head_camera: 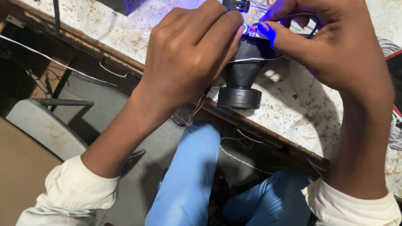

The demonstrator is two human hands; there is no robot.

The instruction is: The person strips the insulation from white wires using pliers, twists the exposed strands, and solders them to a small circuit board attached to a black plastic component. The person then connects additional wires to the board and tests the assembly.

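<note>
Hands are meeting over a black funnel-shaped part standing on its round base at the near edge of a speckled worktop. From the head camera, the left hand is curling its fingers around the part's upper body, while the right hand is pinching a thin wire at a glowing blue point on top (a small black clip is lying just behind).

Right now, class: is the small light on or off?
On: the small light glows blue between both hands, tinting the right hand's fingertips.
</note>
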